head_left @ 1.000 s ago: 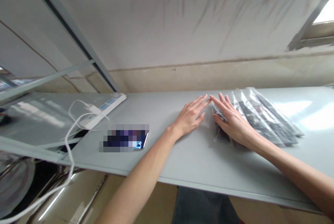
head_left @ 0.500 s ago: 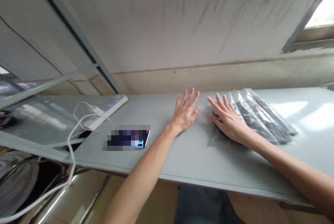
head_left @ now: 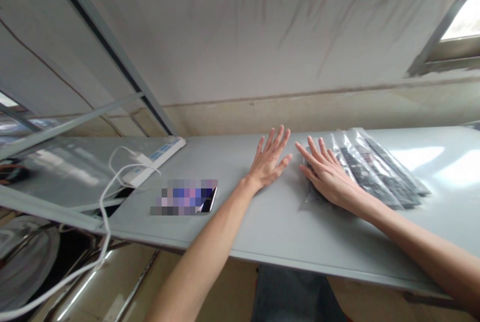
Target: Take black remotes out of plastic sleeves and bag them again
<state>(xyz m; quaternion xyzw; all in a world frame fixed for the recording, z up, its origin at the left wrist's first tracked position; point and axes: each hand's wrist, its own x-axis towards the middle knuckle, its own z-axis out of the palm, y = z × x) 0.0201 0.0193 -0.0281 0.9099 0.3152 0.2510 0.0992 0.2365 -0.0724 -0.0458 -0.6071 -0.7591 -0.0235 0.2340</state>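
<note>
My left hand [head_left: 268,161] lies flat on the grey table [head_left: 262,227], fingers spread, holding nothing. My right hand [head_left: 325,174] rests palm down, fingers stretched out, on the nearest of several clear plastic bags with dark contents [head_left: 378,169]. These bags overlap in a row running right from my right hand. The two hands lie side by side, a small gap between them.
A phone [head_left: 185,197] lies on the table left of my left hand. Further left, a white power strip [head_left: 155,158] holds a plugged charger, and a white cable [head_left: 101,222] hangs off the table's front edge. A wall stands close behind the table.
My left hand drew away from the right hand's fingertips and spread its fingers on the table. My right hand stayed on the bag, which slid slightly.
</note>
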